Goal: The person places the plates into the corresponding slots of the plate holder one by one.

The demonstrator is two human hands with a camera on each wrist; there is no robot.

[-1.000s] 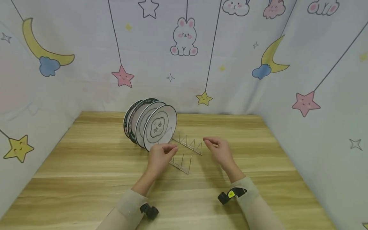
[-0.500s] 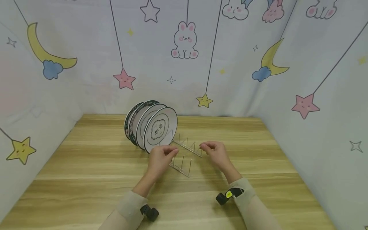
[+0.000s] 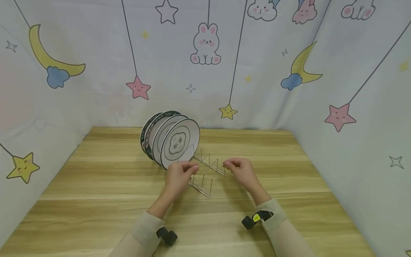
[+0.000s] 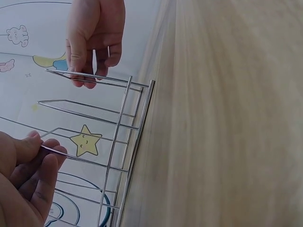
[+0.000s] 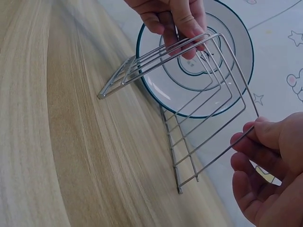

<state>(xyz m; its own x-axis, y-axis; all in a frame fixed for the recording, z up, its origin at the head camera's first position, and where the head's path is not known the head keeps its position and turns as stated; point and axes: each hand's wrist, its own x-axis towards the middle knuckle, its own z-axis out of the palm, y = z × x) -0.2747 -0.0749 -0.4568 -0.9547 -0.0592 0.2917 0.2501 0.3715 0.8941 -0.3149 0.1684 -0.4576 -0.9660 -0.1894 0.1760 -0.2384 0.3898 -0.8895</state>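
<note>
A silver wire dish rack (image 4: pixel 134 152) stands on the table, with several round plates upright in its far left part. The front plate (image 3: pixel 189 132) is white with a thin dark rim and a flower-shaped drawing in the middle. Behind it, patterned dark-rimmed plates (image 3: pixel 148 151) are partly covered. My left hand (image 3: pixel 177 175) pinches a bent wire on the near side of the rack, just in front of the front plate, hiding part of its lower edge. With thumb and fingertips, my right hand (image 5: pixel 277 161) pinches the bent wire at the rack's right end.
The wooden table (image 3: pixel 96 214) has striped grain. White cloth (image 3: pixel 257 89) printed with stars, moons and a rabbit hangs behind the table and at both sides. A black device (image 3: pixel 167 236) is strapped on each wrist, over light sleeves.
My right hand has moved slightly left and down from beside the rack and now pinches its end wire. The left hand stays at the rack. The view has tilted slightly.
</note>
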